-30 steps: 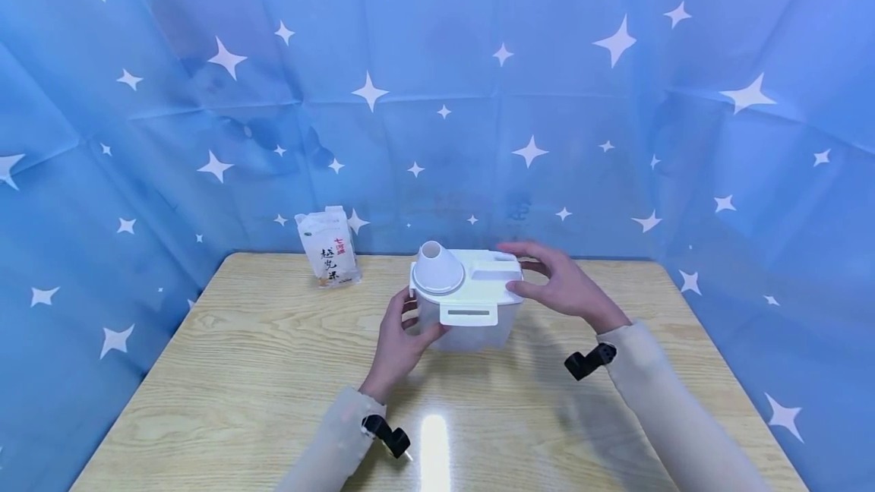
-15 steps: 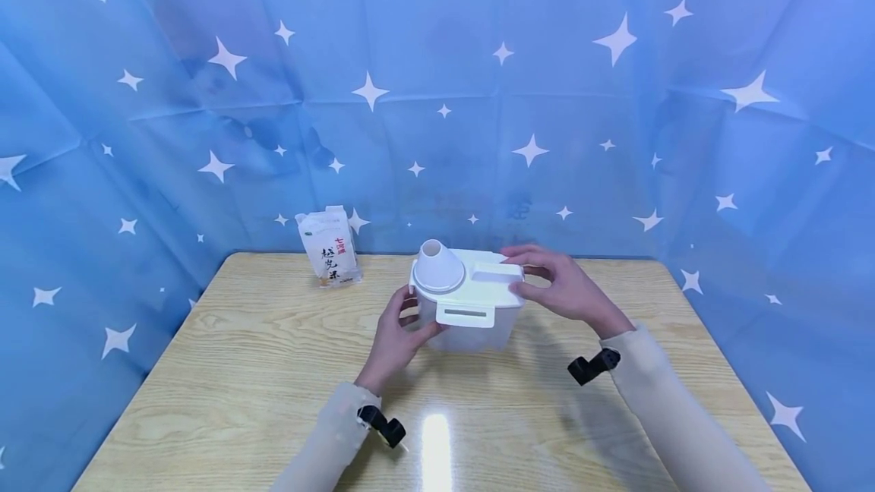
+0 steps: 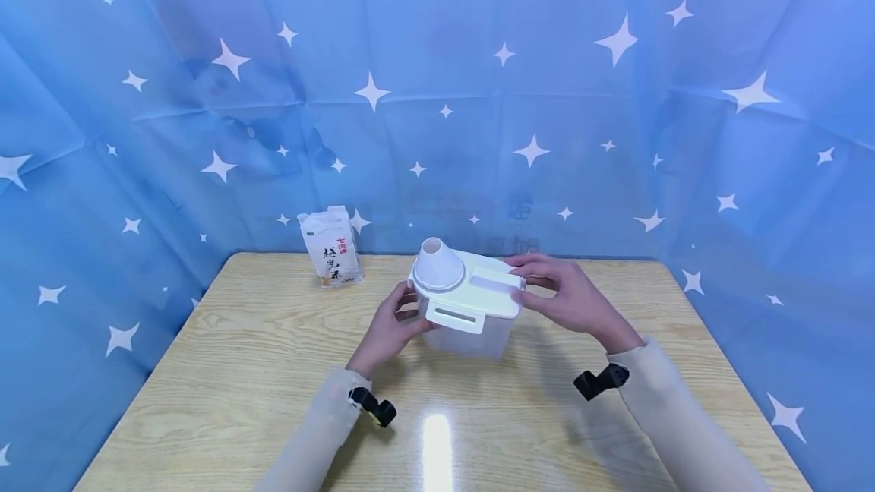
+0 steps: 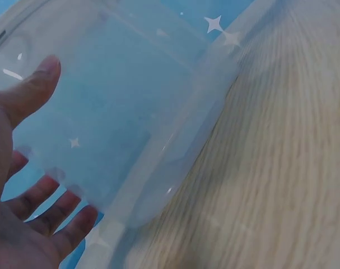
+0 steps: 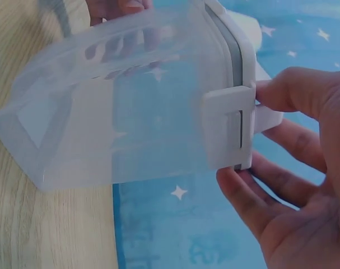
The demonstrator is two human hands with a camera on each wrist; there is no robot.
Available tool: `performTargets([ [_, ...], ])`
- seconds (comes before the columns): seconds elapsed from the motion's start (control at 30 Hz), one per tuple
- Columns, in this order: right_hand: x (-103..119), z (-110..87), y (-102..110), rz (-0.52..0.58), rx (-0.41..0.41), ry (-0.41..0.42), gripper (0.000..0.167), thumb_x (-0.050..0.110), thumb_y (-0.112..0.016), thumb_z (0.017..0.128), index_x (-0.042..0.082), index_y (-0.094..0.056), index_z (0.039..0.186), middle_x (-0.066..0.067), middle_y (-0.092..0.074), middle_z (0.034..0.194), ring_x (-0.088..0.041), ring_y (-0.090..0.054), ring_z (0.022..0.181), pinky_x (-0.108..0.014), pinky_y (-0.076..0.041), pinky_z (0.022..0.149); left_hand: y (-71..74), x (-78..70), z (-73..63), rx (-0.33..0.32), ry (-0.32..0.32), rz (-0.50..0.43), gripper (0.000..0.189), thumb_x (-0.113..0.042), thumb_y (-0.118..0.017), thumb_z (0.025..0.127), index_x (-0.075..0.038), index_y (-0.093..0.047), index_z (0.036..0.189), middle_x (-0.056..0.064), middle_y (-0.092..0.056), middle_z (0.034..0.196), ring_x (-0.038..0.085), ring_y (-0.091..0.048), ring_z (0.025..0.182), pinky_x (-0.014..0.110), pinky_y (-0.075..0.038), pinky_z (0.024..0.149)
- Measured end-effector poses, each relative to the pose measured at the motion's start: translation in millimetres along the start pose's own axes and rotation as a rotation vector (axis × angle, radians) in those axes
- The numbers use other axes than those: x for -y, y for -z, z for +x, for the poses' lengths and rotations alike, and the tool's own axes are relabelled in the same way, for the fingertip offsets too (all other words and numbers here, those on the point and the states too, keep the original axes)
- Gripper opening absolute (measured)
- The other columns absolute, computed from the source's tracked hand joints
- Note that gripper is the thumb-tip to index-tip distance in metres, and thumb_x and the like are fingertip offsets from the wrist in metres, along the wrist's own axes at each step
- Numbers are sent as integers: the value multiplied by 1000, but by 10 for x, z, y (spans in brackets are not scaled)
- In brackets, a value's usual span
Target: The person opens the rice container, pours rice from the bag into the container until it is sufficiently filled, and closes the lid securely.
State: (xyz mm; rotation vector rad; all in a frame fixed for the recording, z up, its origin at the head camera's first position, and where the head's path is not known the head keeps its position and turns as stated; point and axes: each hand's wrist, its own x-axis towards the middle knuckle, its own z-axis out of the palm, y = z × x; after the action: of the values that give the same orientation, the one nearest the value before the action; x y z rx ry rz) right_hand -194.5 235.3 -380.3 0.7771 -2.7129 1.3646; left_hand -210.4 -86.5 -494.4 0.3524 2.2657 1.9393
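Observation:
A translucent plastic storage container (image 3: 472, 344) stands on the table, with a white lid (image 3: 488, 302) on top. A white cone-shaped cup (image 3: 437, 266) sits at the lid's left end, and a slotted latch flap (image 3: 456, 317) sticks out from its near side. My left hand (image 3: 386, 331) grips the container's left end, thumb on the near wall and fingers round the other side; the left wrist view shows the clear wall (image 4: 119, 117) close up. With my right hand (image 3: 570, 296) I hold the lid's right end, thumb beside a side latch (image 5: 230, 120) and fingers along the edge.
A white printed packet (image 3: 333, 249) stands at the back left of the wooden table (image 3: 260, 370). Behind and at both sides hangs a blue curtain (image 3: 437, 135) with white stars. Each sleeve has a black camera (image 3: 601, 382) at the wrist.
The container has turned slightly clockwise as seen from above, its near latch flap shifting left and its right end coming nearer. Both hands have moved along with it, keeping their hold.

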Motion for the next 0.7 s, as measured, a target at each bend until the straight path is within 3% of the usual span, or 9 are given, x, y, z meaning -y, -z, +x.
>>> performTargets([
  [0.33, 90, -100, -148, -67, -87, 68, 23, 16, -76, 94, 11, -76, 116, -12, -64, 138, -32, -64, 124, -48, -58, 101, 156, 44, 163, 137, -1, -38, 75, -19, -81, 89, -30, -44, 153, 6, -52, 150, 32, -52, 138, 43, -53, 111],
  [0.57, 270, -176, -262, -140, -137, 16, 27, 20, -78, 92, 10, -75, 117, -9, -65, 132, -27, -70, 113, -45, -61, 98, 253, 29, 311, 220, -50, 30, 74, -9, -74, 92, -26, -41, 156, 6, -49, 155, 31, -46, 144, 46, -46, 118],
  [0.7, 349, -206, -333, -167, -165, 2, 25, 21, -79, 91, 10, -75, 113, -10, -66, 130, -27, -70, 111, -43, -63, 94, 303, 39, 380, 275, -47, -2, 77, -3, -71, 92, -23, -38, 158, 7, -44, 160, 31, -42, 148, 47, -43, 120],
])
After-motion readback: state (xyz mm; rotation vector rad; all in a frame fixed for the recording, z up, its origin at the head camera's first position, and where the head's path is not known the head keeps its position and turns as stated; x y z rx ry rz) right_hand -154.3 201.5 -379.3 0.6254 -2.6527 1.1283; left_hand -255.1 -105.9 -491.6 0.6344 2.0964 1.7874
